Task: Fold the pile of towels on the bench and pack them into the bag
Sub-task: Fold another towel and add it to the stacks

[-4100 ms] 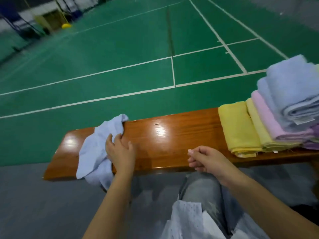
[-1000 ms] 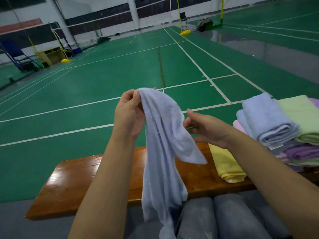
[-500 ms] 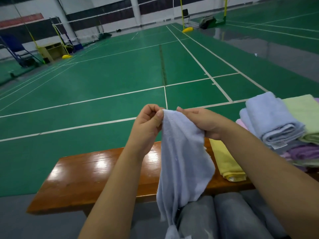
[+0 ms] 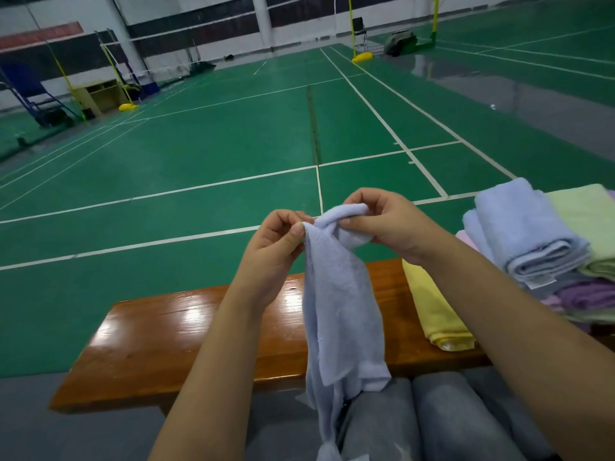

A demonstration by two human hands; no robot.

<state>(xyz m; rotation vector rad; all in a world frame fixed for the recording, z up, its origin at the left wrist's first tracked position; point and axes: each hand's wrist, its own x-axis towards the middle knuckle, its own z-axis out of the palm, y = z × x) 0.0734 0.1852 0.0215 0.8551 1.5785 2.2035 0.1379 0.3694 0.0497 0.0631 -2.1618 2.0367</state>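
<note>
A pale blue towel (image 4: 339, 307) hangs from both hands above the wooden bench (image 4: 173, 341), its lower end trailing over my knees. My left hand (image 4: 278, 241) pinches its top edge between thumb and fingers. My right hand (image 4: 382, 224) grips a bunched part of the same edge, right beside the left hand. On the bench at the right lies a folded yellow towel (image 4: 436, 307) and a stack of folded towels (image 4: 539, 247) in blue, green, pink and purple. No bag is in view.
The bench's left half shows bare, glossy wood. Beyond it spreads a green badminton court (image 4: 233, 151) with white lines, net posts and yellow bases far off. Grey floor lies under the bench, and my grey trouser legs (image 4: 432, 424) fill the bottom.
Over four seconds my left hand lifted the crumpled towel off the bench's left end. In the last second my right hand took hold of its top edge, and both hands drew together and sank slightly.
</note>
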